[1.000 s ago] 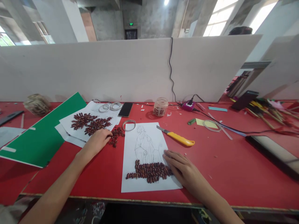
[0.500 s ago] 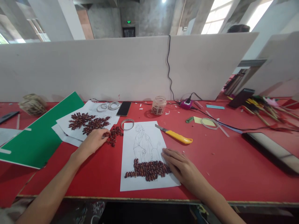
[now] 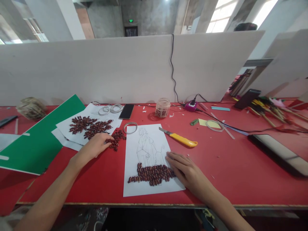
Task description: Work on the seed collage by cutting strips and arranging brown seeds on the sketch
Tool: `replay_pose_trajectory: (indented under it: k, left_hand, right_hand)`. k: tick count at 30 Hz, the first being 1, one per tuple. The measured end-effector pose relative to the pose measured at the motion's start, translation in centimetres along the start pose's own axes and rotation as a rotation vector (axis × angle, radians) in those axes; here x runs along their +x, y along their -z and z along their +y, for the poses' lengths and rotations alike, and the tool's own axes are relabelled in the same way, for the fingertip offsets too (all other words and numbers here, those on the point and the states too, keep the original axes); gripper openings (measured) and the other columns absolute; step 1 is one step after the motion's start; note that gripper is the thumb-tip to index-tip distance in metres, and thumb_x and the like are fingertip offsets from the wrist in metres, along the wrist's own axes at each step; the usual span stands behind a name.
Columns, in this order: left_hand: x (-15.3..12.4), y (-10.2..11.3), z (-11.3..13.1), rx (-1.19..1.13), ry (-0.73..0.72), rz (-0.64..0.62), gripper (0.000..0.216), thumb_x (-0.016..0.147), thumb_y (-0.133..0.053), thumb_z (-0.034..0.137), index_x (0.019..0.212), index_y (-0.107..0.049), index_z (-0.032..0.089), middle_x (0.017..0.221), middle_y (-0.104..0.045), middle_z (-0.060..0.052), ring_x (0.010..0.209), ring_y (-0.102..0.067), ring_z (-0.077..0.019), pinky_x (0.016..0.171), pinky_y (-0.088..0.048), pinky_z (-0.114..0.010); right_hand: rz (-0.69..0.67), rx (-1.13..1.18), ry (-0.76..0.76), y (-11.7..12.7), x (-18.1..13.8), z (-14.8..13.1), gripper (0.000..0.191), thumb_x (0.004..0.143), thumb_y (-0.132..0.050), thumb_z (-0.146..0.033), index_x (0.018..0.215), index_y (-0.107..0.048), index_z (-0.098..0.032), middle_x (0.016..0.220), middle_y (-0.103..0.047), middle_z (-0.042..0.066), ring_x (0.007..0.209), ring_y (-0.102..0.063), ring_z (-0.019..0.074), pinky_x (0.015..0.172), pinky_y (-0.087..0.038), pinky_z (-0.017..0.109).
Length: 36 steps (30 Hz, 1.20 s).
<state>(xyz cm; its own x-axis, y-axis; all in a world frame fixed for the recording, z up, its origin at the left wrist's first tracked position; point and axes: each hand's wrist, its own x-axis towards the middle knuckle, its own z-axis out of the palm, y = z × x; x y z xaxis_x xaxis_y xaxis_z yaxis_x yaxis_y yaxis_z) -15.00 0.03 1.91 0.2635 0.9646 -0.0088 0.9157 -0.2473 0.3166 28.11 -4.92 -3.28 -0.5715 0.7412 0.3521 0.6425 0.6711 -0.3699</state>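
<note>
My left hand (image 3: 97, 144) is at a loose pile of dark red beans (image 3: 117, 140), its fingers curled toward the thumb. Whatever lies between those fingertips is too small to make out. My right hand (image 3: 184, 166) rests flat, fingers stretched out, on the right edge of a white sheet (image 3: 131, 154). On that sheet is a line drawing of a robed figure (image 3: 145, 146). Rows of beans (image 3: 154, 174) cover its lower part, the right end partly hidden by my fingers. Above my right hand lies a yellow utility knife (image 3: 183, 140) with its blade out.
More beans form clusters (image 3: 97, 129) on papers at the left, beside a green board (image 3: 45, 141). Behind stand a glass jar (image 3: 163, 108) and a phone (image 3: 126, 111), with tape rolls nearby (image 3: 130, 128). A purple power adapter (image 3: 191, 106) trails cables rightward toward a dark tablet-like device (image 3: 279, 154).
My left hand has shifted slightly lower at the bean pile, its fingertips in among the beans. My right hand stays on the sheet. The whole view has moved a little.
</note>
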Motion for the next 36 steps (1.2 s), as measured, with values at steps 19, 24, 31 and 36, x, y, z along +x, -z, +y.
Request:
replay_pose_trajectory:
  k: [19,24,31,36]
  left_hand:
    - [-1.0,0.1,2.1,-0.031,0.000,0.018,0.028,0.095,-0.047,0.032,0.106,-0.071,0.023,0.111,-0.075,-0.006,0.101,-0.069,-0.0246,0.086,-0.051,-0.032]
    - [-0.9,0.5,1.2,-0.052,-0.058,0.010,0.031,0.094,-0.049,0.031,0.110,-0.075,0.023,0.116,-0.074,-0.005,0.107,-0.068,-0.0250,0.095,-0.049,-0.034]
    - [-0.2,0.4,0.8,-0.060,-0.055,-0.028,0.030,0.091,-0.053,0.035,0.106,-0.077,0.025,0.114,-0.076,-0.005,0.104,-0.069,-0.0258,0.093,-0.050,-0.035]
    - [0.2,0.9,1.0,-0.095,-0.040,-0.060,0.031,0.088,-0.055,0.036,0.101,-0.080,0.024,0.107,-0.078,-0.007,0.100,-0.071,-0.0261,0.092,-0.052,-0.033]
  right_hand:
    - [0.005,-0.007,-0.018,0.2,0.1,-0.2,0.038,0.103,-0.046,-0.022,0.136,-0.064,-0.026,0.141,-0.063,0.008,0.128,-0.061,0.0280,0.106,-0.054,0.054]
    - [0.007,-0.003,-0.015,0.1,0.0,-0.1,0.038,0.104,-0.045,-0.021,0.137,-0.063,-0.027,0.143,-0.062,0.008,0.130,-0.060,0.0269,0.107,-0.053,0.053]
    - [0.011,0.008,-0.008,0.2,0.1,-0.2,0.039,0.103,-0.046,-0.020,0.138,-0.063,-0.028,0.142,-0.063,0.007,0.129,-0.060,0.0269,0.107,-0.054,0.053]
    - [0.031,0.004,0.002,0.3,0.2,-0.3,0.040,0.102,-0.047,-0.020,0.137,-0.063,-0.029,0.140,-0.064,0.007,0.127,-0.062,0.0273,0.105,-0.055,0.054]
